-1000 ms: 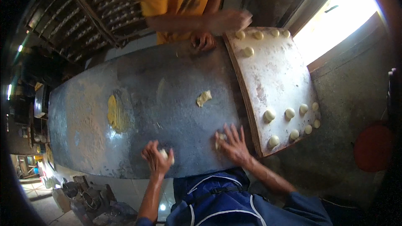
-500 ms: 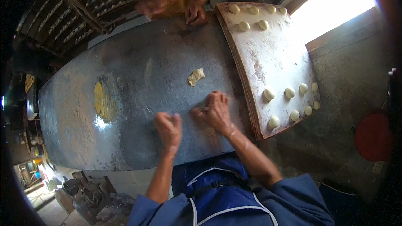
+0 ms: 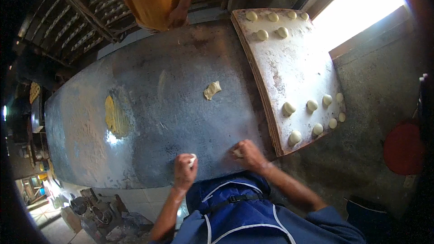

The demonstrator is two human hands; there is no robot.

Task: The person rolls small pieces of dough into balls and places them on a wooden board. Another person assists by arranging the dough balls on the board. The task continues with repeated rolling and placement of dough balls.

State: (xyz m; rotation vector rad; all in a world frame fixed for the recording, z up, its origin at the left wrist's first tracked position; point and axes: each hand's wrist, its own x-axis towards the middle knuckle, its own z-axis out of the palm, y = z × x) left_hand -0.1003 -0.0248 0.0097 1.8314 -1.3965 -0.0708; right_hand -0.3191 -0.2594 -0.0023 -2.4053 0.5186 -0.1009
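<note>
My left hand (image 3: pixel 184 174) is closed near the table's front edge, with a bit of pale dough (image 3: pixel 193 160) showing at its thumb side. To its right, my right hand (image 3: pixel 253 157) is curled low over the tabletop around another pale lump of dough (image 3: pixel 238 153); its fingers partly cover the lump. The two hands are apart. Farther out on the dark metal table (image 3: pixel 153 77) lies a small, irregular dough scrap (image 3: pixel 212 90), which neither hand touches.
At the right, a stack of floured boards (image 3: pixel 298 63) carries several round dough balls (image 3: pixel 295 136). A yellow greasy smear (image 3: pixel 115 115) marks the table's left part. Across the table stands a person in a yellow shirt (image 3: pixel 147 0), near racks (image 3: pixel 77 13). A red round object (image 3: pixel 402 148) is at far right.
Both my hands have drawn back toward my body, and dough now shows in each. The person opposite has straightened up, and their hand has shifted left along the far edge.
</note>
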